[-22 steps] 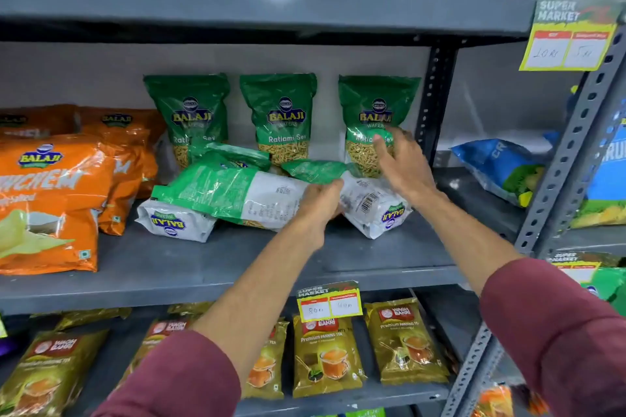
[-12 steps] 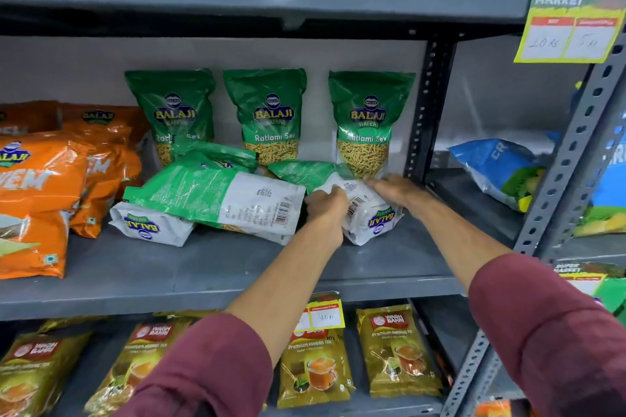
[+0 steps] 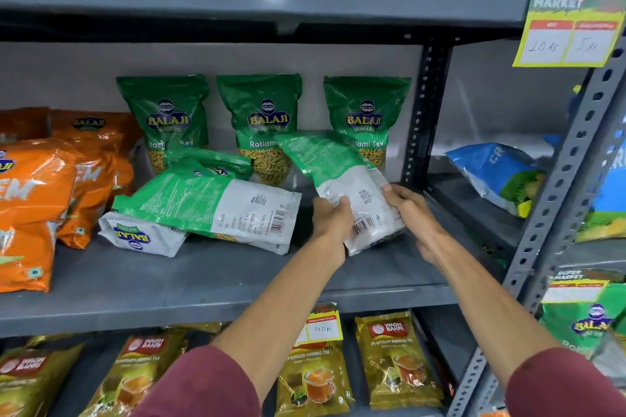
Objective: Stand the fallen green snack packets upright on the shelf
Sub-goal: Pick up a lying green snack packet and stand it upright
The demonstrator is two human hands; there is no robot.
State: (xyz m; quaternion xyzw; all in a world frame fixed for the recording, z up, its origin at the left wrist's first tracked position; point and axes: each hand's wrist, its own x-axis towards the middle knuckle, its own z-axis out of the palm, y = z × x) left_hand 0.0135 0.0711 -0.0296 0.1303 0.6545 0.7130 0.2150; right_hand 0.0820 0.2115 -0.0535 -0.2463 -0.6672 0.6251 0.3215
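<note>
both hands, left hand (image 3: pixel 333 220) and right hand (image 3: pixel 411 210), fingers wrapped round the tilted green packet (image 3: pixel 342 186) just right of the fallen packets (image 3: pixel 206 203), pinch its light, crinkly, slippery lower sides.

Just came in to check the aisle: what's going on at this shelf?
A person is tidying green snack packets on the middle shelf. Both hands, left hand and right hand, grip one green packet, tilted with its back label showing and not yet upright. Three green packets stand against the back wall. More fallen packets lie in a pile to the left.
</note>
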